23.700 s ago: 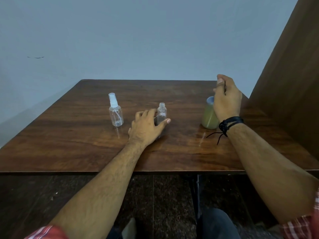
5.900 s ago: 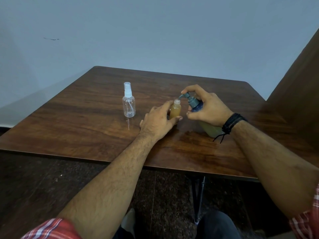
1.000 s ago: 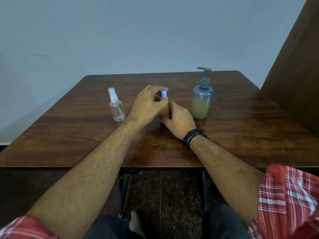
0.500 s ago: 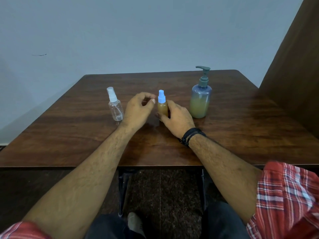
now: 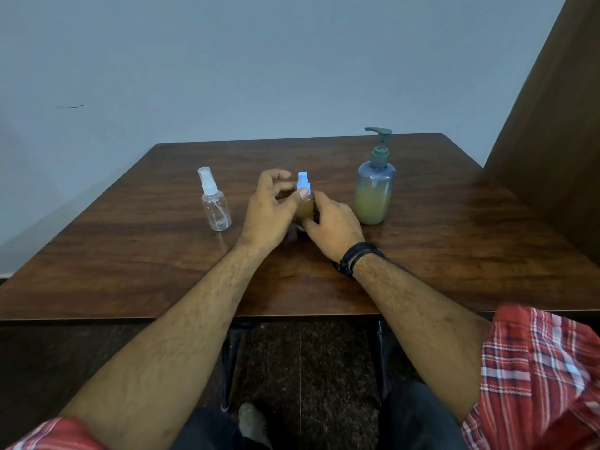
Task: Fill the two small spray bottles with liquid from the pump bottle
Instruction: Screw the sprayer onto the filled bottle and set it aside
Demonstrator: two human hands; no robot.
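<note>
wood table (image 5: 130, 254): filled spray bottle (image 5: 306, 206) amber, blue-capped

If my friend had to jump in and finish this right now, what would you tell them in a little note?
Left hand: thumb on the blue spray cap of the filled bottle, other fingers loose.
Right hand: wrapped around that bottle's lower body, steadying it on the table.
Empty spray bottle: upright to the left, cap on, clear inside.
Pump bottle: upright to the right, about half full, nobody touching it.
Done: one small bottle holds amber liquid and wears its cap; how tight it is cannot be told.
Left: uncap the empty one, pump it full, recap.
</note>
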